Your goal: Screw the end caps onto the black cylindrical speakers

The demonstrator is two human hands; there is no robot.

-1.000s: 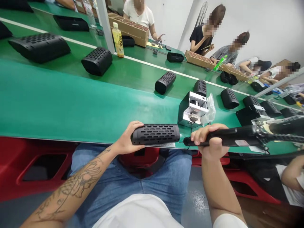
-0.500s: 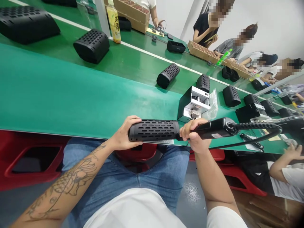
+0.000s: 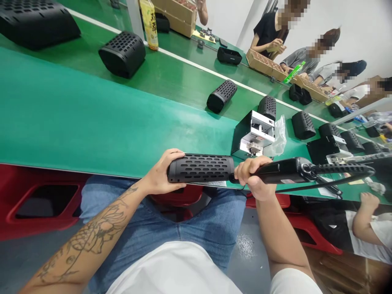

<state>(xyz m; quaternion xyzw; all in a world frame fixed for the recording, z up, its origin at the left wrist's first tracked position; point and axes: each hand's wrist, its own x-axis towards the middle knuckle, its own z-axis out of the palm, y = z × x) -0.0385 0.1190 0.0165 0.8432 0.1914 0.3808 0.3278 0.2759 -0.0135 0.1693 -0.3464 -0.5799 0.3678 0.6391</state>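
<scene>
A black perforated cylinder-shaped speaker shell lies sideways at the near edge of the green conveyor belt. My left hand is wrapped round its left end. My right hand grips a black electric screwdriver held level, its tip against the shell's right end. A coiled cable runs off the tool to the right.
A black-and-white screw feeder box with a plastic bag stands just behind. Several black speaker shells lie along the belt, and a drink bottle. People work at the far side; a person's arm is at my right.
My right hand has brought the screwdriver left until its tip meets the shell's right end. My left hand has kept hold of the shell.
</scene>
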